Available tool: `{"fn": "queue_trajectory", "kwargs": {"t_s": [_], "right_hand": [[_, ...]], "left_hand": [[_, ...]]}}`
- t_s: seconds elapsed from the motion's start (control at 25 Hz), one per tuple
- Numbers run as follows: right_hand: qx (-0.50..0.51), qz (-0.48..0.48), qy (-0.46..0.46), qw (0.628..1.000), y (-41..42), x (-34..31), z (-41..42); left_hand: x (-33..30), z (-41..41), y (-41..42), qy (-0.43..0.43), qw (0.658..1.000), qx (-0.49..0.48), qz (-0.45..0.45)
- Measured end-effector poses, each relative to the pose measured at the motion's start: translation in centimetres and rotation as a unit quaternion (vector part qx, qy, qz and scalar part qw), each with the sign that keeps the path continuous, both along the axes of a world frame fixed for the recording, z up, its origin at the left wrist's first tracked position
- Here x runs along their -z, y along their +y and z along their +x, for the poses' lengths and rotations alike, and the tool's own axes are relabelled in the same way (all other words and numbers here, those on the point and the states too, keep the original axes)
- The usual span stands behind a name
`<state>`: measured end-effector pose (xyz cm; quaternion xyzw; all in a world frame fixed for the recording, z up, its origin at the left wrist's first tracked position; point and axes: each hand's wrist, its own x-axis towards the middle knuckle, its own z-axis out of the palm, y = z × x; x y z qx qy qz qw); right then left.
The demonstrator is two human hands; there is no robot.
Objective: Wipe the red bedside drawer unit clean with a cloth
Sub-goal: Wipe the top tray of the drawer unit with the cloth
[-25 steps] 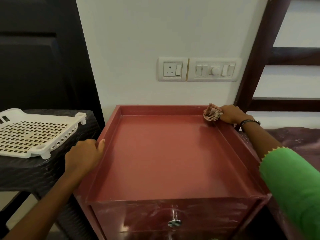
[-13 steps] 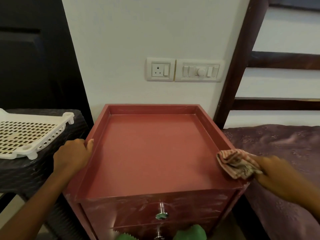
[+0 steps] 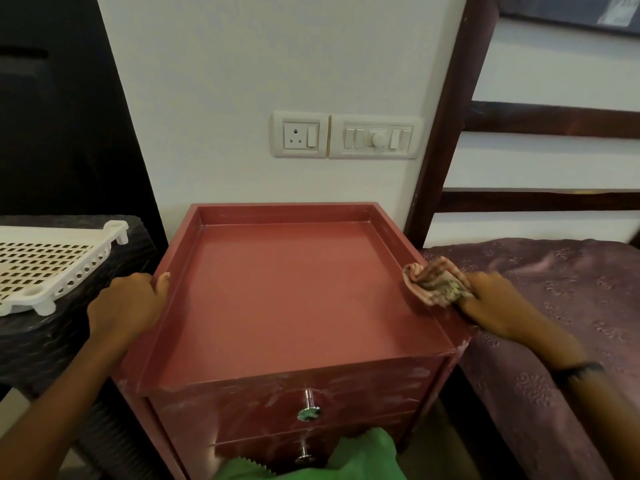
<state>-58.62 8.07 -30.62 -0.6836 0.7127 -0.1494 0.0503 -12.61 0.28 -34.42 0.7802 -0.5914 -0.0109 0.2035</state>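
On the right rim of the red drawer unit (image 3: 294, 292), the cloth (image 3: 434, 280) is held bunched in the closed fingers of the right hand (image 3: 498, 306) and pressed against the raised edge, about midway along it. Across on the left rim, the left hand (image 3: 126, 306) is curled over the edge, thumb inside the lip, so the unit is steadied. The cloth looks soft and light, easily wadded, and is best gripped as a pad. The unit appears rigid and fairly heavy, with a smooth painted top; its rims are judged the firmest holds. Whitish smears are seen on the near drawer fronts by the metal knob (image 3: 309, 408). A white perforated tray (image 3: 45, 265) lies to the far left, a purple bedspread (image 3: 554, 306) to the right.
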Motion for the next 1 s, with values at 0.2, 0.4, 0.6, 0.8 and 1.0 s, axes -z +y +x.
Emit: {"fn": "queue_trajectory", "kwargs": {"t_s": [0.2,0.4,0.6,0.8,1.0], "right_hand": [[0.013,-0.013,-0.008,1.0,8.3,1.2,-0.5],[0.019,0.018,0.011,1.0,1.4,0.1,0.7],[0.016,0.026,0.057,0.998,-11.8,-0.6,0.8],[0.035,0.029,0.057,0.997,-20.3,-0.6,2.2],[-0.022,-0.001,0.326,0.945,-21.2,0.8,3.8]], "left_hand": [[-0.1,-0.2,0.0,0.001,1.0,0.0,-0.002],[-0.2,-0.4,0.0,0.008,1.0,-0.001,-0.01],[-0.1,-0.2,0.0,0.004,1.0,0.0,-0.009],[0.7,0.2,-0.5,0.0,1.0,0.003,-0.025],[1.1,0.5,-0.9,-0.027,0.999,0.003,-0.024]]}}
